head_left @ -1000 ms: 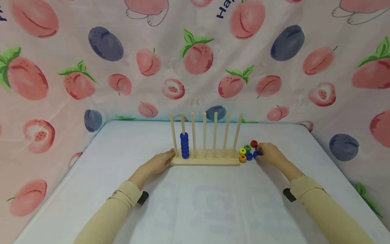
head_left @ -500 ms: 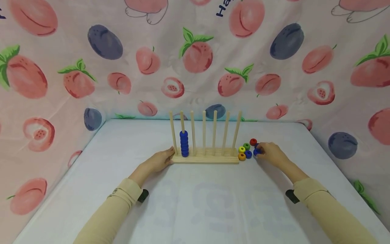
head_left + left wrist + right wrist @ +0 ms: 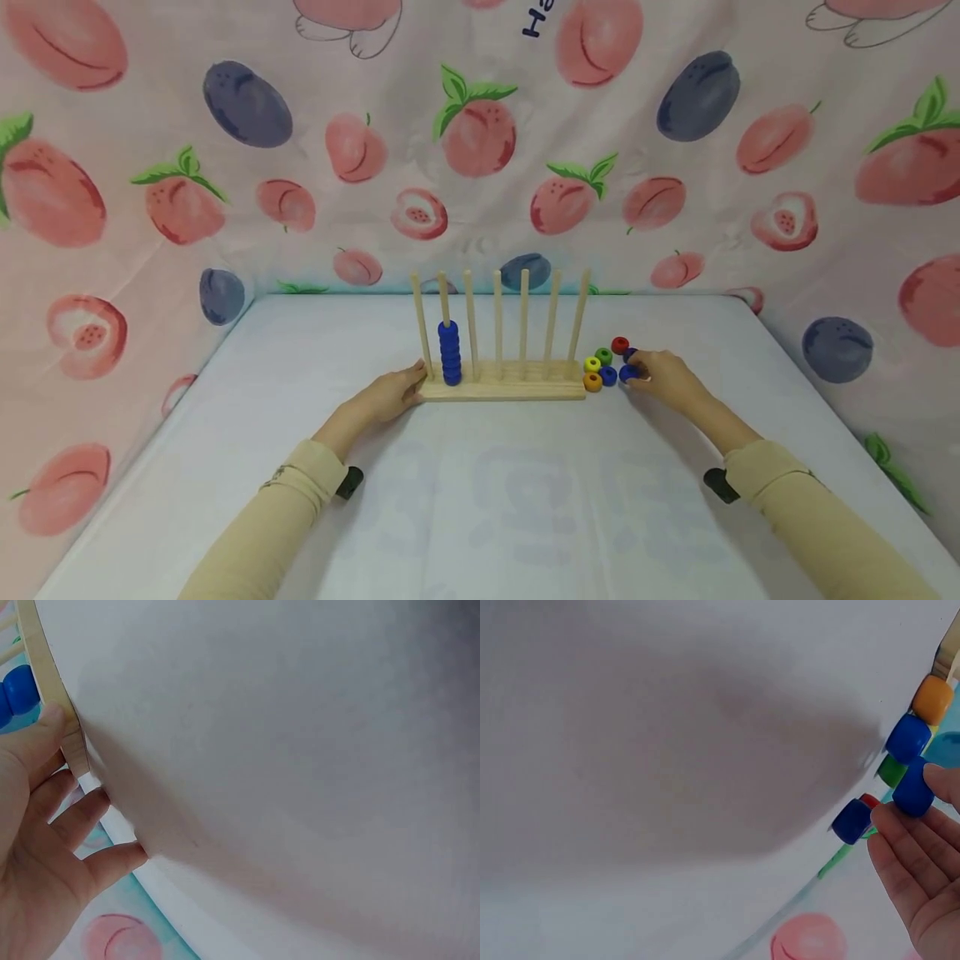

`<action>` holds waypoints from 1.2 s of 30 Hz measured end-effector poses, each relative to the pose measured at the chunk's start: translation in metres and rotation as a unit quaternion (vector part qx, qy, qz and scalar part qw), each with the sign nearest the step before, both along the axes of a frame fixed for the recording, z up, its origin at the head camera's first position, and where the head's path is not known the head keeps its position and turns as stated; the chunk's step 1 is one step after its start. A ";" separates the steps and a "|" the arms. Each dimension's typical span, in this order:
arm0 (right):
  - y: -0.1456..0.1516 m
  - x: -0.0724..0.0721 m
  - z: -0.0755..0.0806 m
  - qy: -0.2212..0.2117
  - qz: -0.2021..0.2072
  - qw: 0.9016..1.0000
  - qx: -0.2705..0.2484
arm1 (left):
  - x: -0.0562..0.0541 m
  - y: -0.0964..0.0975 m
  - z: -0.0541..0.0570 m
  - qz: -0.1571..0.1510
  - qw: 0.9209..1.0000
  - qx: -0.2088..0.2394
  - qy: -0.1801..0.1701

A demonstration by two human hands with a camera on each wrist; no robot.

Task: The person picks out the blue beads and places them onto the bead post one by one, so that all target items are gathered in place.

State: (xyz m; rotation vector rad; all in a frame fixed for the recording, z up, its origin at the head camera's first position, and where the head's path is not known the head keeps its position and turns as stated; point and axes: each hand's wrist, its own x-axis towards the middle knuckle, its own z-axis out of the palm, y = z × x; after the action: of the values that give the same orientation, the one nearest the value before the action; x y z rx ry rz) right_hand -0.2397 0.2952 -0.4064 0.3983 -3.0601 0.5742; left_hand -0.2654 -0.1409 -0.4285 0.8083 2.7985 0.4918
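Observation:
My left hand (image 3: 390, 394) grips the left end of a wooden bead abacus (image 3: 504, 392), its thumb on the front of the base (image 3: 49, 682). Several upright pegs rise from the base. Stacked blue beads (image 3: 450, 354) fill the lower part of the second peg from the left. To the right of the base, my right hand (image 3: 666, 379) pinches a blue bead (image 3: 915, 789) between thumb and fingers. Near that hand lie another blue bead (image 3: 608, 376), a darker blue one (image 3: 852, 822), and a red bead (image 3: 619, 344).
Green (image 3: 603, 357), yellow (image 3: 592, 365) and orange (image 3: 933, 700) beads sit close against the right end of the base. A white-covered table (image 3: 480, 483) carries everything. Behind it hangs a cloth (image 3: 480, 217) printed with fruit.
The head view has shifted slightly. My left hand keeps its grip on the abacus base. My right hand stays at the blue bead, and the dark blue bead behind it shows more.

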 end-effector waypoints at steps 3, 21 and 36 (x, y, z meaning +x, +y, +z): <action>-0.003 0.002 0.002 -0.008 0.000 1.000 0.000 | 0.001 0.000 0.000 0.000 1.000 0.001 -0.004; -0.008 0.014 0.006 0.020 -0.001 1.000 -0.023 | 0.000 -0.001 -0.002 -0.011 1.000 0.000 0.009; -0.014 0.026 0.004 0.065 0.024 0.994 -0.080 | 0.004 0.001 0.002 -0.010 1.000 -0.001 0.017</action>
State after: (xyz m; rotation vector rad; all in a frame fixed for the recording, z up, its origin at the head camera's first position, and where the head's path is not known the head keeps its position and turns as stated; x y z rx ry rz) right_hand -0.2138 0.2816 -0.4027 0.4849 -2.8629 0.7573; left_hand -0.2615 -0.1397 -0.4269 0.8527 2.8185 0.4749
